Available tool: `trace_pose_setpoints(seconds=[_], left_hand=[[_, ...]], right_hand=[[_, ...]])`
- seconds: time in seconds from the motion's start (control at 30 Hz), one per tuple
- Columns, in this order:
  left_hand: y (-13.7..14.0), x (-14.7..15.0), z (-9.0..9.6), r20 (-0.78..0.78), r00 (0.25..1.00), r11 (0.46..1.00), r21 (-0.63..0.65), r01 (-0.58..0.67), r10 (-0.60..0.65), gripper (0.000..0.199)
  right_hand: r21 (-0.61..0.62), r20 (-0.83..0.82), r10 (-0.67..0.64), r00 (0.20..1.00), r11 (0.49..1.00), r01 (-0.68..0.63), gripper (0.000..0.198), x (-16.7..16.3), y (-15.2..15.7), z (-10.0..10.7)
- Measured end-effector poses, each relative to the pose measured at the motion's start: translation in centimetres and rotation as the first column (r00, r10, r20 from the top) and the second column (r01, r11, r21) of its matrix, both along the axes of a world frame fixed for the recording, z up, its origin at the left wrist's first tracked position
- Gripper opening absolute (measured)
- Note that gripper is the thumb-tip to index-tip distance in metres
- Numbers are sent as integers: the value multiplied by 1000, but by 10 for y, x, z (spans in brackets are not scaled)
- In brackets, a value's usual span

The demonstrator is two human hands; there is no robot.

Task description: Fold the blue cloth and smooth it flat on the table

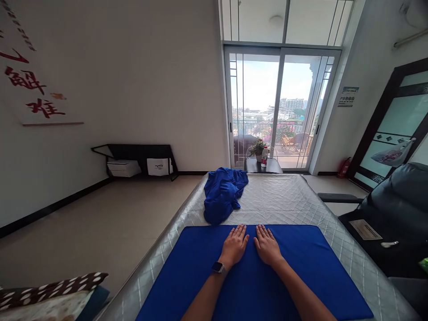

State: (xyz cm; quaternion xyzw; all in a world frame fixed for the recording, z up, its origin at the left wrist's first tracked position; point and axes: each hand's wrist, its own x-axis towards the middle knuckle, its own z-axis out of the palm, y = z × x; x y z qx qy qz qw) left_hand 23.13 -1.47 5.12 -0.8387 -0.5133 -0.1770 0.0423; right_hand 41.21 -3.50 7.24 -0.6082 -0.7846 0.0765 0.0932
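Note:
A blue cloth (301,267) lies spread out and mostly smooth on a silvery quilted mattress (277,196). Both hands rest palm down on it near its far edge, a small gap between them. My left hand (234,245), with a smartwatch (218,267) at the wrist, has its fingers stretched forward. Flat on the same cloth, my right hand (266,244) also has its fingers extended. Just beyond the far edge, a crumpled blue cloth (222,196) sits in a heap toward the left. The near part of the spread cloth runs out of view.
Behind the mattress stands a small dark table (272,166) with a potted plant (257,149) and a bottle (264,157). A dark armchair (401,209) is close on the right. Pillows (53,294) lie at lower left; a low black rack (142,154) stands by the wall.

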Motion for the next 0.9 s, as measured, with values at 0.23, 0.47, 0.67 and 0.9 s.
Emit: trace_pose_setpoints(seconds=[0.23,0.47,0.67,0.9], left_hand=[[0,-82,2,-12,992,987,-101,-127,126,55],[-2,-187,0,-49,952,937,-165,-307,303,61],[8,-207,-20,-29,925,915,-138,-378,378,63],[15,-215,-35,-59,928,920,-122,-371,367,54]], right_hand=[[41,62,-160,985,987,158,65,110,-1,-7],[134,121,-332,936,939,316,64,238,0,-33],[120,112,-382,917,922,369,66,255,10,-50],[156,99,-363,926,925,346,65,257,11,-55]])
